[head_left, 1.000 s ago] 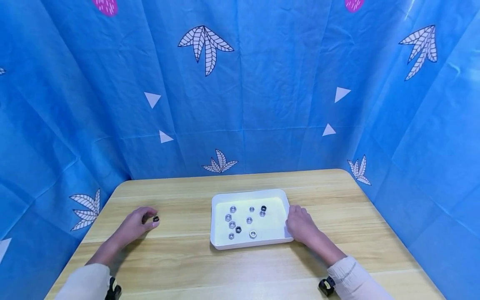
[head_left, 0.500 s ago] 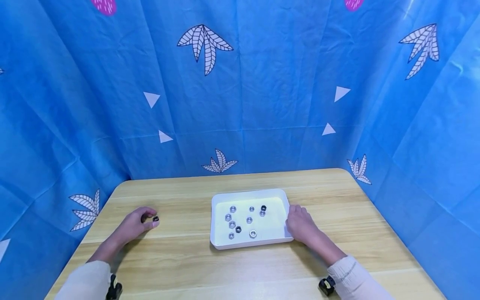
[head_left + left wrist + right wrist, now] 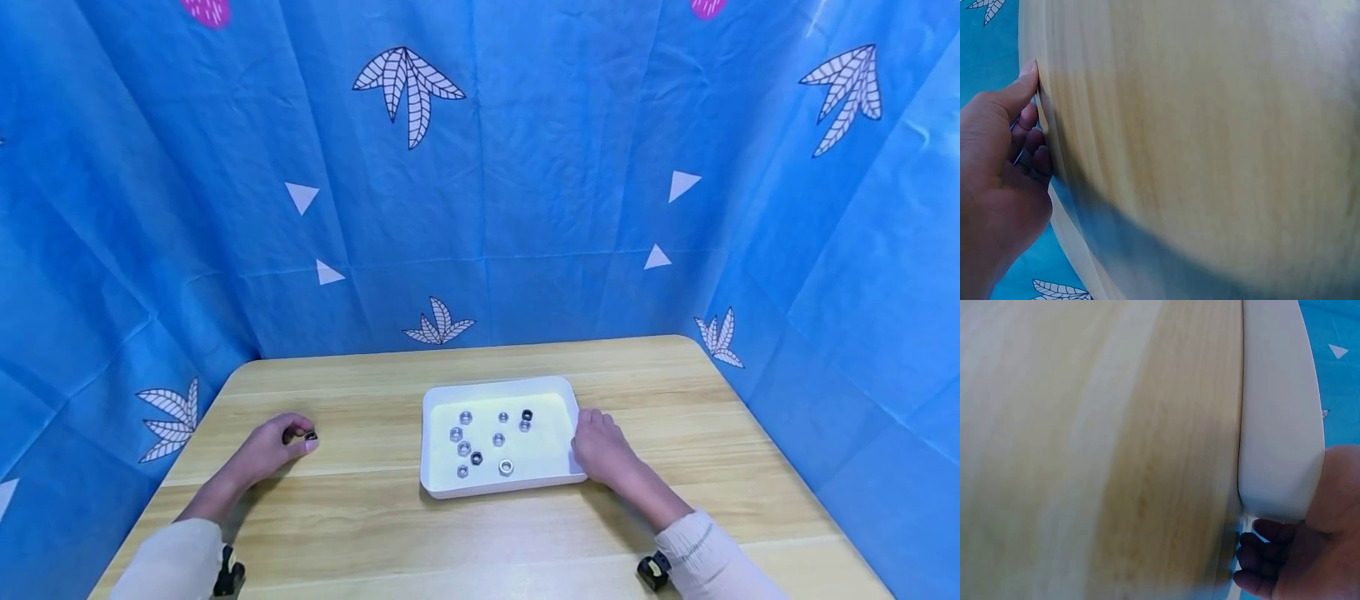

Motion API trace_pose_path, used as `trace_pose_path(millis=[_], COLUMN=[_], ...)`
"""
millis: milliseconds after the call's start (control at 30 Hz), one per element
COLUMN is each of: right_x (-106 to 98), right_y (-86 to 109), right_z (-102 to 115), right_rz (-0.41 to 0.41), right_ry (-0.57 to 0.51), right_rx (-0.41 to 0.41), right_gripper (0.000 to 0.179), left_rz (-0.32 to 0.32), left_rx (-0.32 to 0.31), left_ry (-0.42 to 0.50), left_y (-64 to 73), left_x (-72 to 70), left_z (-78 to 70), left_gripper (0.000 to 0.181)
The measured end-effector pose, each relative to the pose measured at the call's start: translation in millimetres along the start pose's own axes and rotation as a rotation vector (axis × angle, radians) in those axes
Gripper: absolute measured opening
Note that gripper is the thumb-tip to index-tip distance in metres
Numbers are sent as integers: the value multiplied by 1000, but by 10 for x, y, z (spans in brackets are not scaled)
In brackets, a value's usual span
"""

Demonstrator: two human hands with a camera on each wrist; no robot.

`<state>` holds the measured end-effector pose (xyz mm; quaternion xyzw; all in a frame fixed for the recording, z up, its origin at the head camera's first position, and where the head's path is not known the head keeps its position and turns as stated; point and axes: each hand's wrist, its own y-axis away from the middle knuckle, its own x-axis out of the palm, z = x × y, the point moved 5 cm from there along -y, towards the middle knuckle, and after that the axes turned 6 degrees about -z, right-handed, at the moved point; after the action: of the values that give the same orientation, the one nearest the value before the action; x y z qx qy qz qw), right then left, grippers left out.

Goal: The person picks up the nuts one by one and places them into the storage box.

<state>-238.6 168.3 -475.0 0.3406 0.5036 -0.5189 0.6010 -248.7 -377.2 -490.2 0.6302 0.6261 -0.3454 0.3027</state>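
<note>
At the left of the table, my left hand [image 3: 270, 446] pinches a small black nut [image 3: 311, 435] between thumb and fingertips. In the left wrist view the left hand [image 3: 1004, 156] shows its thumb and curled fingers low by the tabletop, with the nut hidden. My right hand [image 3: 603, 450] grips the right end of a shallow white tray [image 3: 510, 490]. The right wrist view has the tray's outer side [image 3: 1279, 412], with the right hand [image 3: 1316, 550] at its corner, thumb up over the rim and fingers curled below. Several silver hex nuts [image 3: 506, 467] and two black ones [image 3: 477, 458] lie spread in the tray.
The wooden table [image 3: 360, 533] has rounded back corners. A blue patterned curtain [image 3: 540, 208] hangs behind it and along both sides. Bare tabletop lies between the left hand and the tray.
Both hands and the tray stay in place. Only the left fingertips close slightly around the black nut.
</note>
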Motion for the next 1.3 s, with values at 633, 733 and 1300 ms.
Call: trace_pose_path(millis=[633,733,1300], right_x=[15,18,17], right_y=[-14,-14,-9], right_z=[-27,-31,-36], right_rz=[31,40,50], right_ry=[-27,-37,-36], right_rx=[30,45,49], right_gripper=[35,35,35], left_rz=[0,1,25], left_rx=[27,24,-20], left_ry=[-19,-17,-30], left_y=[-21,-23,-54], left_x=[36,31,6], left_z=[-6,-10,-82], left_gripper=[23,22,26])
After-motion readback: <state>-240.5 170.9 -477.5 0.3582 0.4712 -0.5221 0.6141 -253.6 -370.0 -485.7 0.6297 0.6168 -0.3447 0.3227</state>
